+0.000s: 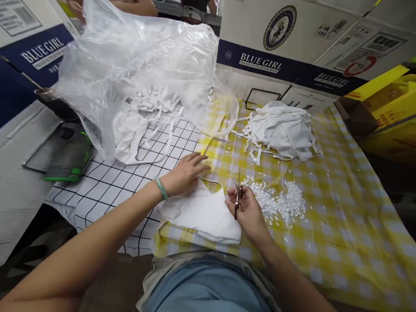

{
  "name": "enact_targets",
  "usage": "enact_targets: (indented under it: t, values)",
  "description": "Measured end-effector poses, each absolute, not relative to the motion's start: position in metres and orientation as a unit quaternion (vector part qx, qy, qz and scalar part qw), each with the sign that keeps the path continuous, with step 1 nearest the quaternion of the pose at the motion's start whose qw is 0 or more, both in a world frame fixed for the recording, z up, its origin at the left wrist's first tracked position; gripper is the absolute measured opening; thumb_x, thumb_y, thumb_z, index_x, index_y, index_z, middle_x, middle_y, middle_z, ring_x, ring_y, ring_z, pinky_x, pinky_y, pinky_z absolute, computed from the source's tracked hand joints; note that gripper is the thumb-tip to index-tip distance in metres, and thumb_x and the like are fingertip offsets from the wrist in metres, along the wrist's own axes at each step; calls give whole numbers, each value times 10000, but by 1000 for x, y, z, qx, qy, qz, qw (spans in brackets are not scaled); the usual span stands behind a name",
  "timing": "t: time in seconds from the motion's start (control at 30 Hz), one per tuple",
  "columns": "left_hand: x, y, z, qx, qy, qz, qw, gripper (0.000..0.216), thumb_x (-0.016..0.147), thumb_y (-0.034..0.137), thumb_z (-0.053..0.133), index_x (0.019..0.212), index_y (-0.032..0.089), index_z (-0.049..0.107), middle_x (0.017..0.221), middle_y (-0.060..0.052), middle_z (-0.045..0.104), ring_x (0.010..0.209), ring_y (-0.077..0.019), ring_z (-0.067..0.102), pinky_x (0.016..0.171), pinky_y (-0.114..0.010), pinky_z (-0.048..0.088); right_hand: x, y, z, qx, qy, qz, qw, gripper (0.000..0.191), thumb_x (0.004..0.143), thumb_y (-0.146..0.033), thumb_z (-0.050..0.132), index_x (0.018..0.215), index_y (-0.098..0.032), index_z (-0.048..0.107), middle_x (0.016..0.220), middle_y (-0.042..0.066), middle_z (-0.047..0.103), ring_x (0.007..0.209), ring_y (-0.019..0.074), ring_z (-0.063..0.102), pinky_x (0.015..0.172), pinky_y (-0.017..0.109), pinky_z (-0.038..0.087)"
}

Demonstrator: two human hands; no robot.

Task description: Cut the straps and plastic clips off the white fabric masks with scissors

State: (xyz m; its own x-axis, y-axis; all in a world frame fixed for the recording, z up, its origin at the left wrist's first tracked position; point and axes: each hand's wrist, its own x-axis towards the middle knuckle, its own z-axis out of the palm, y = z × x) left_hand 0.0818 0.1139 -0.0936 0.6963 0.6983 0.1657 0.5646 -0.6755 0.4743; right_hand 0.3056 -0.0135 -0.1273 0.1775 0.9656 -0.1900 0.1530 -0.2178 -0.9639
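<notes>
In front of me lies a white bra top (208, 212), spread on the table with a thin strap looping at its upper edge. My left hand (183, 175) rests at its upper left side, fingers stretched out to the right over the strap area; the fingertips' contact is partly hidden. A pair of small scissors (238, 195) is in my right hand (248, 210), its points facing away from me, beside the garment's right edge. Just right of that hand is a heap of small white snippets (282, 201).
White strappy garments (281, 130) are piled at the back right. More garments (128, 134) spill from a clear plastic bag (146, 56) at the back left. Beer cartons (276, 52) stand behind. A green-edged tray (66, 151) and dark pot (53, 99) are left. Another person's arm (136, 6) shows behind.
</notes>
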Motion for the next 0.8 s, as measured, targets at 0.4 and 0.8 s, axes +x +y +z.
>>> enact_targets:
  t: [0.4,0.8]
  values:
    - [122,99,-75,860,337,221,312,85,826,101,458,839,174,499,860,-59,621,741,-157,575,667,-286,491,303,-2,-122,-671,-461,423,398,376,689,-328,748,955,-238,499,951,27,680,759,167,628,760,351,525]
    - [92,34,-52,462,364,177,789,190,878,337,625,899,152,591,808,-16,572,674,-96,494,642,-229,415,281,12,-86,-483,-573,396,530,306,665,-72,573,916,-236,516,915,-8,624,833,142,612,779,278,504]
